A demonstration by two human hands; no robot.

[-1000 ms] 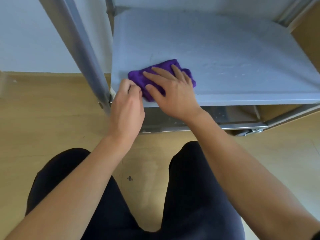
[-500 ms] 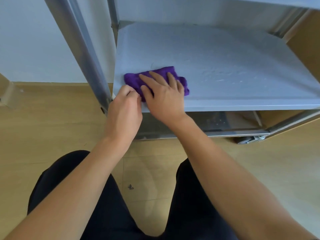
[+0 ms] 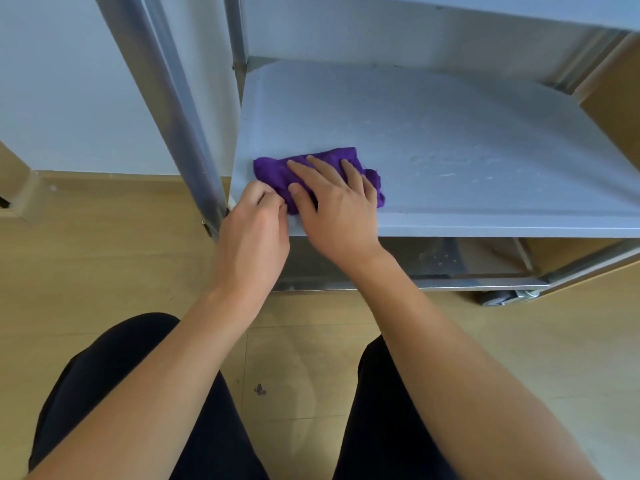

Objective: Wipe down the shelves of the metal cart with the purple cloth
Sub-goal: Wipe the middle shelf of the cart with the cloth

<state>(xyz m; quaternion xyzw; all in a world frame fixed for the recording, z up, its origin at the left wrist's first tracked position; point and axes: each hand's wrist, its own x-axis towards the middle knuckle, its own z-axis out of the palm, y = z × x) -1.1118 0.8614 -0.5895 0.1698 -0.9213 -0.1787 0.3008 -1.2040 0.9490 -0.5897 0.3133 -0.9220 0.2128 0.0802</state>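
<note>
Fingers (image 3: 325,168) of your right hand (image 3: 337,216) lie straight and slightly spread, pressing the crumpled purple cloth (image 3: 273,173) flat on the grey metal cart shelf (image 3: 433,133), front-left corner. The cloth's long axis runs left-right, with most of the shelf to its right. Left hand (image 3: 252,233) is curled at the corner edge; can't tell its grip.

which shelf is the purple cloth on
The middle shelf: the purple cloth lies near its near left corner under the right hand. The lower shelf beneath has no cloth.
</note>
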